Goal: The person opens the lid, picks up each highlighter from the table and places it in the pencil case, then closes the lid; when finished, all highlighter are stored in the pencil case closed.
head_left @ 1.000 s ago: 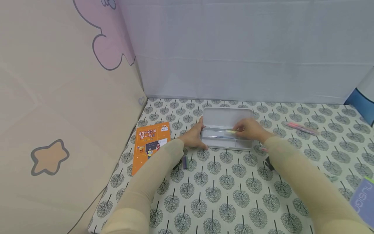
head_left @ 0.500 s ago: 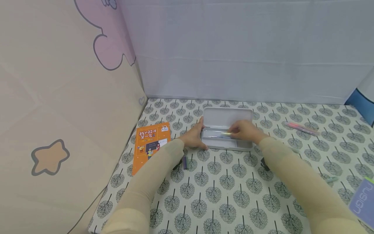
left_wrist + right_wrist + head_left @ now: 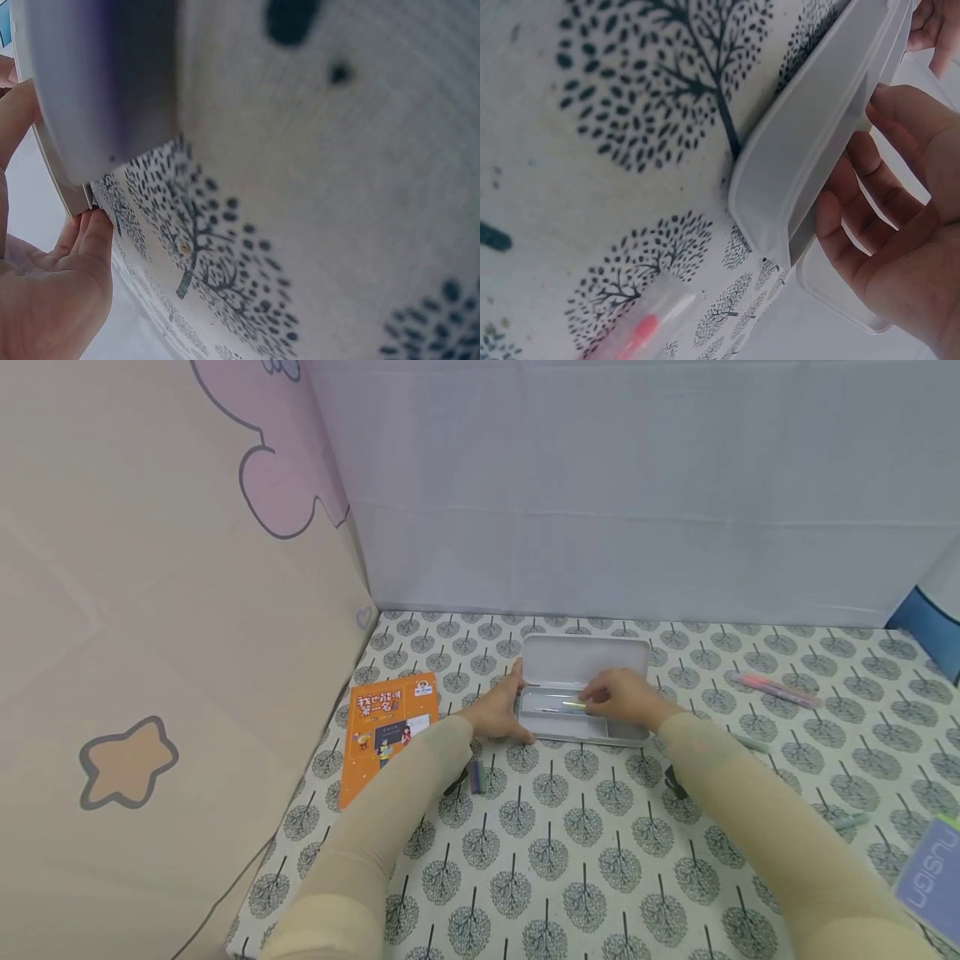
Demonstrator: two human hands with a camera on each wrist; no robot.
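A pale grey pencil case (image 3: 562,727) lies open on the patterned tablecloth, its lid (image 3: 585,660) folded back toward the wall. My left hand (image 3: 498,706) holds its left end, thumb at the front corner and fingers farther back. With its fingertips, my right hand (image 3: 626,696) pinches a slim pen (image 3: 574,705) showing yellow, low over the case's rear compartment. Fingers (image 3: 847,161) of that hand reach over the case wall (image 3: 802,142) in the right wrist view, where the pen is mostly hidden.
An orange book (image 3: 390,727) lies left. A small purple-blue item (image 3: 476,777) sits by the left sleeve. To the right are pink pens (image 3: 776,689), a pale green pen (image 3: 750,742), another green pen (image 3: 851,821) and a purple box (image 3: 933,877) at the edge.
My right hand has moved a little left along the case with the pen, lower into the rear compartment. The left hand has stayed put. A green pen has come out from behind the right sleeve.
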